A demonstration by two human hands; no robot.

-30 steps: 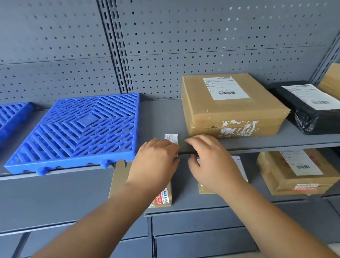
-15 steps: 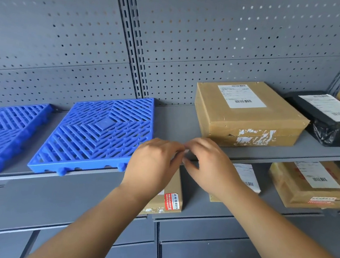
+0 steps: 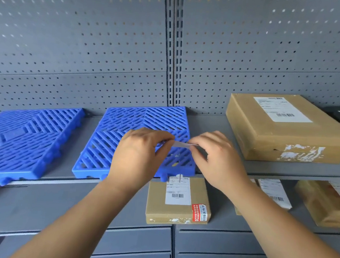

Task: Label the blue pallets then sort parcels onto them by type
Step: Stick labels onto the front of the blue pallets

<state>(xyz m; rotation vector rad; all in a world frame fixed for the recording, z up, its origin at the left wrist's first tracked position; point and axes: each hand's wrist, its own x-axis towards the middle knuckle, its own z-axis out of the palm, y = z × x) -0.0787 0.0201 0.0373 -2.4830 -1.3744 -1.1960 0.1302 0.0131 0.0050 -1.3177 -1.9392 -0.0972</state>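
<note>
Your left hand [image 3: 140, 153] and right hand [image 3: 215, 159] are pinching the label [image 3: 181, 144] over the right-hand blue pallet [image 3: 123, 133]; be holding it taut, landing flat.

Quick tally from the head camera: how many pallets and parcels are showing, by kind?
Blue plastic slatted pallets: 2
Brown cardboard parcels: 4
Black plastic-bagged parcel: 1
Total: 7

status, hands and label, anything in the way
Left hand and right hand both pinch a small white label, over the right-hand blue pallet. Not yet stuck down. Nothing between them; brown parcel sits apart on the shelf.
</note>
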